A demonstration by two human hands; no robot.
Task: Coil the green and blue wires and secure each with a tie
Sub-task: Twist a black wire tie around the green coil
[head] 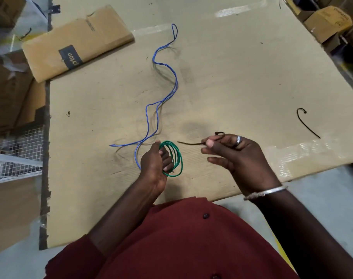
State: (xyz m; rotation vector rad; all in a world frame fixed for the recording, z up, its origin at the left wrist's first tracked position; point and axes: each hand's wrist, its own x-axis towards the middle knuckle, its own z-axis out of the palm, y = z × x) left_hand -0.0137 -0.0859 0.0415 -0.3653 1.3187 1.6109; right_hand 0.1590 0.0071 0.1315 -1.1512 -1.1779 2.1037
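Green wire coil (pixel 178 158), several loops deep, sits in the left hand (pixel 153 164), whose fingers are curled through the loops and grip them just above the cardboard-covered counter (pixel 242 77). The right hand (pixel 236 156) pinches a dark tie (pixel 189 143) between thumb and forefinger, its free tail pointing toward the coil, the other fingers spread loose. The two hands are near each other but apart.

The step in hand looks like binding the green coil. To do it well, the left hand should keep the loops bunched so none springs out, while the tail is threaded through the coil's centre, wrapped around all strands and drawn snug.

The blue wire (pixel 176 83) lies uncoiled, snaking from just beside the left hand away toward the far end; one strand passes close behind that hand and could snag. A second tie (pixel 309 129) lies well apart at the right. A flattened carton (pixel 77 41) rests at the far left corner. The counter's near edge runs just under the right wrist, with open room ahead between the hands.
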